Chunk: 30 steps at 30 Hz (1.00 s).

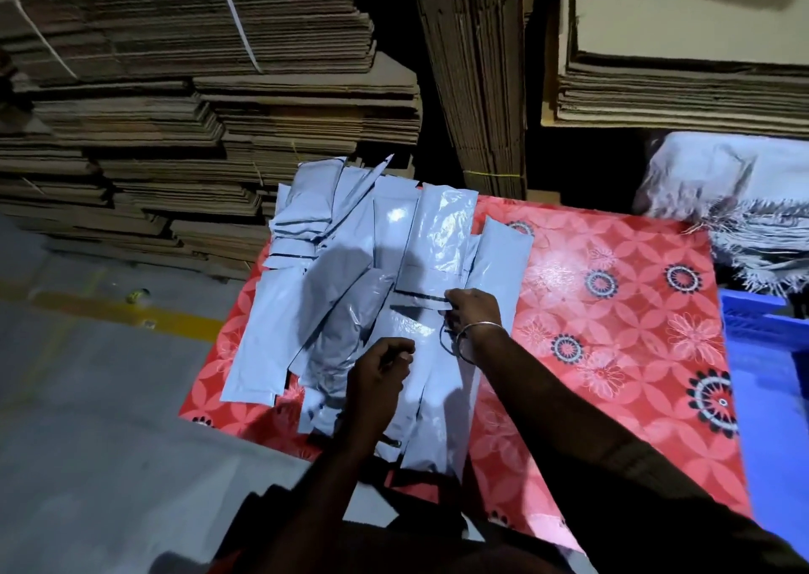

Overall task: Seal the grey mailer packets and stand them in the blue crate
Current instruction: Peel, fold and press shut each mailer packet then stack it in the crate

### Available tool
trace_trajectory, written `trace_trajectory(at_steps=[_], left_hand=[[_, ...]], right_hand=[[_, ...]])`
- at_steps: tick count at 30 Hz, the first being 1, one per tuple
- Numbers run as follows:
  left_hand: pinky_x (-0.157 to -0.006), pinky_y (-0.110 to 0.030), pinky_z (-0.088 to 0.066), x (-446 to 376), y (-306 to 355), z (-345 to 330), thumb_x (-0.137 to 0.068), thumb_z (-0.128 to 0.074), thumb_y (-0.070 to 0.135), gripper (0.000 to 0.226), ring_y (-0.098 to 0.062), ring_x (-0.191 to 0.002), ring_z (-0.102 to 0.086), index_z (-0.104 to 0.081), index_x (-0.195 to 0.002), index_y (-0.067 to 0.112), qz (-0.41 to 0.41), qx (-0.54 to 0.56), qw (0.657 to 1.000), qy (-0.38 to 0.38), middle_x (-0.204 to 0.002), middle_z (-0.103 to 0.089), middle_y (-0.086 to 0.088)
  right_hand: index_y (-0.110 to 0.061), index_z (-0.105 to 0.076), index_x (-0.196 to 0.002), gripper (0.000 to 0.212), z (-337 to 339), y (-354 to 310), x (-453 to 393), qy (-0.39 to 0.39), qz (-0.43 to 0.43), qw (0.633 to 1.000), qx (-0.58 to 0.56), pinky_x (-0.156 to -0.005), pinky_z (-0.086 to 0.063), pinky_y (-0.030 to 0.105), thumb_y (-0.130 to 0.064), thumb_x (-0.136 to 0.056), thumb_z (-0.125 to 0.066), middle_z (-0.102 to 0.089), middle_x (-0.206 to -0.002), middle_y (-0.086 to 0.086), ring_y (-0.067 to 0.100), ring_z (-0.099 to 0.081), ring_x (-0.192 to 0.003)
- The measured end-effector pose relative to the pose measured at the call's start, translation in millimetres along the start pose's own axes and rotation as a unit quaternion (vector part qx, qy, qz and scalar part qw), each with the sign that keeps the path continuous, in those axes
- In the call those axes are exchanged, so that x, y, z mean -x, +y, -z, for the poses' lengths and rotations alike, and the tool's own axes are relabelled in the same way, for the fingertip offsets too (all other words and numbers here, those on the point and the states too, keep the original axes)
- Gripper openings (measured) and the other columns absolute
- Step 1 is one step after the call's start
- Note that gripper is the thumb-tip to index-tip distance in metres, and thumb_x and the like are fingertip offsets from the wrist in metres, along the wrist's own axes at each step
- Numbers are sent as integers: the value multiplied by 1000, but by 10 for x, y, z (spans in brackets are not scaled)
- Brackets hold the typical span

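Head view showed the right hand (470, 310) pinching the flap strip at the open end of a grey mailer packet (420, 376), while the left hand (380, 376) curled its fingers just beside that packet's lower body; what they held could not be told. To seal it well, the flap probably needed folding square and pressing flat from the fingers outward. Beyond the fingers lay the loose pile of packets (324, 275) on the red tablecloth (613, 354); the blue crate (766, 354) waited well off to the right.

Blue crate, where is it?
In the head view, the blue crate sits at the far right edge, beside the red table and below the frayed grey bundle.
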State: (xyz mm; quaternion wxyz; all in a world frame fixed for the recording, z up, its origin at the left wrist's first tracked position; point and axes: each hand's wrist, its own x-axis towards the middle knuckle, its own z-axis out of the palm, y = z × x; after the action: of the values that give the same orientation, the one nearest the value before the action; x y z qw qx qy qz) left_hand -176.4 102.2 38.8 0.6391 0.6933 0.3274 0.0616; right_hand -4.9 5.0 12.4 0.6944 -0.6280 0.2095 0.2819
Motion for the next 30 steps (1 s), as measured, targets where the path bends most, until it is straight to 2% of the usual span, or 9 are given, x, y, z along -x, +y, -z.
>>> trace_trajectory(at_steps=[4,8,10,13,16,21,25,27,30], left_hand=[[-76,-38,-54,-225,105,-192,-93,-64,20,21,-15,-88,-69,-73,-103,37,-7,1,1000,-7,-100,-76,7],[-86,-30,-53,-414,223,-567,-87,-64,29,21,-9,-95,-68,-70,-106,34,-44,-46,997,-35,-104,-75,11],[-88,-23,-49,-437,256,-804,-86,-63,30,26,-3,-100,-66,-66,-112,34,-53,-64,994,-72,-112,-72,9],[-92,-23,-50,-407,251,-1181,-87,-65,25,36,-11,-107,-65,-62,-122,31,-13,11,985,-169,-117,-68,1],[-82,-23,-51,-327,214,-1503,-95,-66,8,38,-20,-101,-59,-60,-130,20,52,83,973,-209,-108,-60,-6],[-78,-26,-50,-192,80,-1889,-76,-65,27,51,-23,-97,-59,-61,-126,19,136,93,964,-209,-105,-60,-8],[-60,-19,-48,-105,-95,-2061,-92,-67,9,17,-13,-68,-60,-61,-105,18,181,23,961,-209,-88,-57,-9],[-54,-15,-46,-72,-165,-2129,-101,-55,1,16,-7,-59,-59,-60,-99,15,203,-12,952,-228,-83,-58,-6],[-61,-20,-44,22,-243,-2246,-93,-65,8,8,-10,-62,-57,-61,-94,14,197,-41,948,-246,-82,-60,-6]], right_hand=[[-8,-54,-79,18,428,-82,126,30,8,996,-88,-48,-53,28,6,-85,-62,-48,-62,12,23,-54,-50],[-14,-60,-76,23,1107,-196,269,71,42,993,-88,-47,-44,21,4,-89,-57,-58,-53,2,20,-52,-48],[-16,-64,-79,20,1487,-251,316,81,46,992,-82,-56,-40,23,-1,-90,-57,-59,-61,3,18,-49,-54],[-18,-66,-85,18,2025,-302,386,75,35,995,-49,-59,-45,24,-5,-91,-56,-63,-68,1,16,-56,-56],[-17,-67,-86,17,2520,-283,424,72,17,997,-10,-62,-49,23,-5,-91,-56,-61,-67,-2,13,-58,-59],[-17,-63,-82,19,3224,-180,342,88,-15,989,120,-60,-40,25,-3,-92,-57,-49,-61,-2,12,-45,-59],[-11,-60,-70,26,3630,-101,119,79,-1,975,208,-51,-38,24,5,-90,-59,-55,-54,-5,21,-48,-59],[-11,-60,-64,31,3765,-58,-32,84,13,959,270,-49,-39,22,9,-88,-60,-58,-49,-7,20,-53,-57],[-17,-74,-93,16,3892,-42,-225,139,43,923,357,-74,-46,28,-5,-87,-67,-75,-90,4,18,-64,-84]])
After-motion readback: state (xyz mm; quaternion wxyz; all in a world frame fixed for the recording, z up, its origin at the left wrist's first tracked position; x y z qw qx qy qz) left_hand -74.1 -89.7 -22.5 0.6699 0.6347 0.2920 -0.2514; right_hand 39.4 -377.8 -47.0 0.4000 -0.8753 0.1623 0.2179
